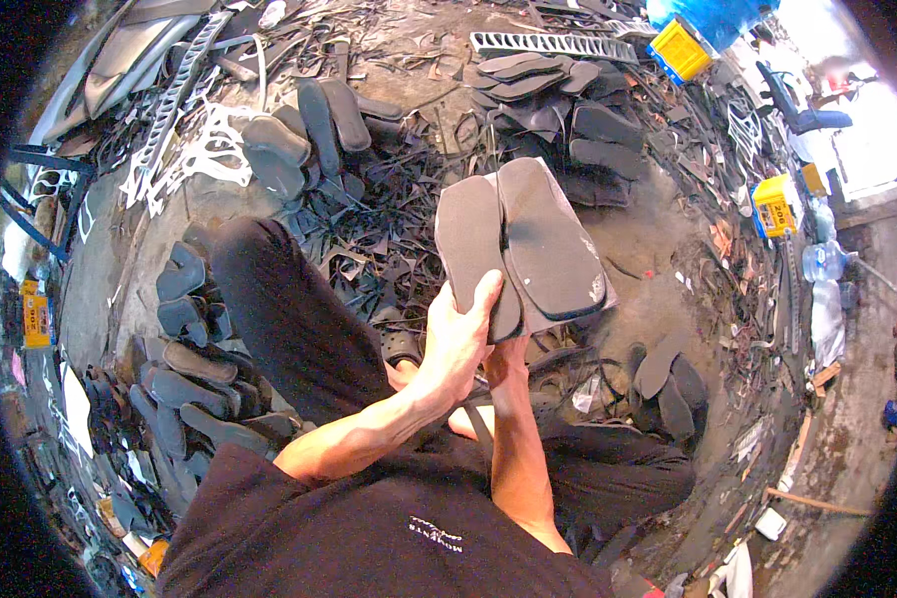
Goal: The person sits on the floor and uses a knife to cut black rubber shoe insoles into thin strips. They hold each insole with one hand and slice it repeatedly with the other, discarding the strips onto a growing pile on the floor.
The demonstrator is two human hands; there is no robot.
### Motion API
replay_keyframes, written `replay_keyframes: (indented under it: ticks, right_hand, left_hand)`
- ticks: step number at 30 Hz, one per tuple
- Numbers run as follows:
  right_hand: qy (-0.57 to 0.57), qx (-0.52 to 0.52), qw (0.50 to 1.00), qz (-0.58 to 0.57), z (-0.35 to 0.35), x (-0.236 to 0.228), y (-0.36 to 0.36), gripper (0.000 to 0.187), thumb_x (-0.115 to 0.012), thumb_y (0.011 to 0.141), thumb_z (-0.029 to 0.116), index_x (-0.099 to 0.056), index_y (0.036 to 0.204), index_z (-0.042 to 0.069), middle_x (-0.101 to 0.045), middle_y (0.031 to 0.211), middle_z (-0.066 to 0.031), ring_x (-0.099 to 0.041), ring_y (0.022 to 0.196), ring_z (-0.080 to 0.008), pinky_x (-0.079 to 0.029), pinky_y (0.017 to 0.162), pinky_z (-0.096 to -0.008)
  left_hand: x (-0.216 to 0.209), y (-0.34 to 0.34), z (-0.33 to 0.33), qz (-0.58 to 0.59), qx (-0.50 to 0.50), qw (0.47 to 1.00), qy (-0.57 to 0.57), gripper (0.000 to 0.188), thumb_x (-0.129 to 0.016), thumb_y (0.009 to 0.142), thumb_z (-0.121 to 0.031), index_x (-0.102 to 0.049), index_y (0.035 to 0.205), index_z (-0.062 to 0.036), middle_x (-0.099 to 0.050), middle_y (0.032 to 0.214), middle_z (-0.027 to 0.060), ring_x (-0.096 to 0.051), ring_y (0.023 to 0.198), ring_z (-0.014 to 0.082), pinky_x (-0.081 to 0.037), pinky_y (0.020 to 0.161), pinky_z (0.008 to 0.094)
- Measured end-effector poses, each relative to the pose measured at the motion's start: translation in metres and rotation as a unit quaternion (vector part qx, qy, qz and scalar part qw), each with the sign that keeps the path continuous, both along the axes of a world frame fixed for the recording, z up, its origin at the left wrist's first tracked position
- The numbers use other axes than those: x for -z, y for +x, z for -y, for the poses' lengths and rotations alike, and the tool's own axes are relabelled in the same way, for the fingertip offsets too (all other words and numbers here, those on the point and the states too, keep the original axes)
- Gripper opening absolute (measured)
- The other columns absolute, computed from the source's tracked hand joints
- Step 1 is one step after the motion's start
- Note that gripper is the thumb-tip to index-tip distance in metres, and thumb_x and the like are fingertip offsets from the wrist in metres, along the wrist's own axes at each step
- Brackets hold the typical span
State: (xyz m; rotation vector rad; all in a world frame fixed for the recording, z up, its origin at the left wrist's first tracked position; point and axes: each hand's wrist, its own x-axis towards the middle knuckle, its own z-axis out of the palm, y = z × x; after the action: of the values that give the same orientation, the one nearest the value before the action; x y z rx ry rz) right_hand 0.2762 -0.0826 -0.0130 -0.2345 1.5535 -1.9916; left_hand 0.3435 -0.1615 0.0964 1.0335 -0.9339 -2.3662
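A dark grey shoe sole (pixel 471 234) is held up in front of me, with my left hand (pixel 458 324) closed on its lower end and the thumb lying on top. Close against its right side is a second sole (pixel 556 239), lying on a lighter grey sheet (pixel 540 177) whose edges stick out around it. My right hand (pixel 508 361) is at the lower edge of these pieces. Its fingers are hidden behind them, so their grip does not show. Thin dark offcuts (pixel 389 254) cover the floor beyond my hands.
Soles lie in piles at far left (pixel 319 130), far right (pixel 608 140), near left (pixel 194 384) and near right (pixel 671 384). White lattice scraps (pixel 209 149) lie on the left. Yellow-labelled containers (pixel 775 206) stand on the right. My bent legs (pixel 289 319) flank the work.
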Motion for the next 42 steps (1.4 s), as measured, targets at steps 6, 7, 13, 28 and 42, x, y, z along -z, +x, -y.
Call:
replay_keyframes:
  ticks: [6,7,13,28,42]
  right_hand:
    - [0.022,0.001,0.998,0.059,-0.016,0.001,-0.017,0.047,-0.057,0.110,0.045,-0.056,0.140,0.009,-0.057,0.135,-0.0079,-0.054,0.119,-0.0215,-0.046,0.100,-0.0382]
    - [0.036,0.001,0.998,0.052,-0.020,-0.005,-0.028,0.045,-0.057,0.110,0.046,-0.058,0.137,0.009,-0.058,0.129,-0.0066,-0.054,0.113,-0.0201,-0.046,0.095,-0.0371]
    - [0.165,-0.066,0.982,-0.068,-0.011,-0.036,-0.107,0.039,-0.057,0.110,0.050,-0.065,0.115,0.012,-0.061,0.093,0.0007,-0.054,0.076,-0.0122,-0.046,0.068,-0.0307]
    - [0.146,-0.170,0.973,-0.048,-0.020,-0.146,0.005,0.038,-0.075,0.102,0.033,-0.064,0.126,0.006,-0.070,0.089,-0.0012,-0.064,0.072,-0.0115,-0.053,0.065,-0.0323]
    - [0.375,-0.182,0.838,-0.352,-0.105,-0.200,-0.014,0.024,-0.067,0.105,0.026,-0.065,0.107,0.002,-0.068,0.079,-0.0174,-0.068,0.069,-0.0311,-0.053,0.065,-0.0410]
  left_hand:
    - [-0.003,0.015,0.000,0.015,0.027,0.999,-0.024,0.045,-0.073,0.105,-0.034,-0.062,0.136,-0.0024,-0.072,0.123,0.0075,-0.066,0.105,0.0150,-0.055,0.093,0.0348]
    - [-0.005,0.018,0.000,0.021,0.048,0.998,-0.035,0.047,-0.073,0.105,-0.034,-0.062,0.137,-0.0006,-0.072,0.122,0.0080,-0.064,0.106,0.0140,-0.053,0.095,0.0327]
    - [-0.017,0.062,0.020,0.037,0.306,0.951,0.002,0.056,-0.077,0.100,-0.038,-0.061,0.141,-0.0035,-0.071,0.113,0.0044,-0.066,0.097,0.0101,-0.056,0.076,0.0285]
    - [-0.010,0.041,0.064,0.045,0.154,0.973,-0.168,0.039,-0.080,0.101,-0.030,-0.072,0.125,0.0009,-0.077,0.106,0.0041,-0.069,0.090,0.0092,-0.058,0.082,0.0283]
    - [-0.046,0.048,0.101,0.027,0.226,0.941,-0.252,0.041,-0.091,0.089,-0.031,-0.077,0.112,0.0005,-0.079,0.093,0.0053,-0.073,0.080,0.0098,-0.060,0.071,0.0273]
